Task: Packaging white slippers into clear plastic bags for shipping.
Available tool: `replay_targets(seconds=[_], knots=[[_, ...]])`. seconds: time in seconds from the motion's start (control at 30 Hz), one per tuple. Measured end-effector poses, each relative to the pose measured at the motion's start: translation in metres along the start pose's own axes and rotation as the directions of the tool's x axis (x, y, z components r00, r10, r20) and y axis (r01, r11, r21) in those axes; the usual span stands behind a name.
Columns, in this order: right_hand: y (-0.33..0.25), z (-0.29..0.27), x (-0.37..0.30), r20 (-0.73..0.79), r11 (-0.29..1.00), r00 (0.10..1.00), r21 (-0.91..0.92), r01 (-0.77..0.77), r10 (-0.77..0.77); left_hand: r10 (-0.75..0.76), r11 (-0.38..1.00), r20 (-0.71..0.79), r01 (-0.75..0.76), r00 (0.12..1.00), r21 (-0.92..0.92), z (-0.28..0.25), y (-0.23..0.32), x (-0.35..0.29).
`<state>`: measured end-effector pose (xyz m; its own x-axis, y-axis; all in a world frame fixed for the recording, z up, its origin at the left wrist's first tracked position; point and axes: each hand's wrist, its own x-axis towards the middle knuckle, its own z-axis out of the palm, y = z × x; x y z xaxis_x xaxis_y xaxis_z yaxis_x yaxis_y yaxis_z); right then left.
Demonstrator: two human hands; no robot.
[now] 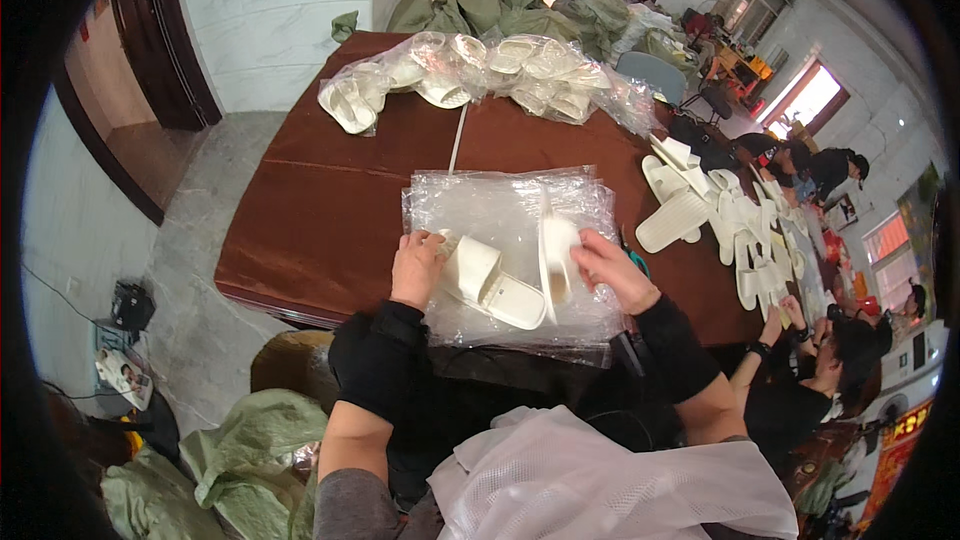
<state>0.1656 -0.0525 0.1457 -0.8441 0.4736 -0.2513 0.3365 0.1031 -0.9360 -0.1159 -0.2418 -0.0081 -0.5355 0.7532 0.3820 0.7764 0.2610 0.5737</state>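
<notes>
Two cream-white slide slippers are in front of me, over a stack of clear plastic bags [590, 190] on the brown table. My left hand [418, 268] is closed on the toe end of the left slipper [480, 275], which lies slanted with its heel toward me. My right hand [608, 268] grips the other slipper [556, 265], tilted up on its edge beside the first. The heels of the two slippers are close together; whether they touch I cannot tell. Black sleeves cover both my wrists.
Bagged white slippers [440, 70] line the far side of the brown table [320, 190]. Loose slippers [680, 210] are piled to the right, where a co-worker's hands [780, 320] reach in. Green sacks [240, 450] stand at lower left; more sacks [500, 5] are heaped beyond the table.
</notes>
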Motion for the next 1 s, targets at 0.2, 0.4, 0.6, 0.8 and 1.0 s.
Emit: replay_targets(seconds=[0.2,0.4,0.6,0.8,1.0], knots=[[0.001,-0.003,-0.015,0.506,0.529,0.862,-0.729,0.434,-0.011,0.025,0.998,-0.035,-0.022,0.999,0.064,0.003,-0.006,0.004],[0.019,0.033,0.027,0.533,0.379,0.831,-0.745,0.549,-0.156,-0.036,0.995,-0.003,0.035,0.999,-0.097,0.0,-0.008,0.009],[0.036,0.074,0.067,0.438,0.43,0.819,-0.701,0.569,-0.371,-0.108,0.958,-0.009,0.102,0.994,-0.267,-0.002,-0.014,0.015],[0.021,0.078,0.034,0.354,0.404,0.834,-0.75,0.524,-0.424,-0.206,0.916,-0.072,0.166,0.976,-0.364,-0.025,0.029,0.026],[0.012,0.066,-0.001,0.24,0.441,0.858,-0.776,0.45,-0.453,-0.289,0.562,-0.229,-0.029,0.929,-0.827,-0.053,0.036,0.02]])
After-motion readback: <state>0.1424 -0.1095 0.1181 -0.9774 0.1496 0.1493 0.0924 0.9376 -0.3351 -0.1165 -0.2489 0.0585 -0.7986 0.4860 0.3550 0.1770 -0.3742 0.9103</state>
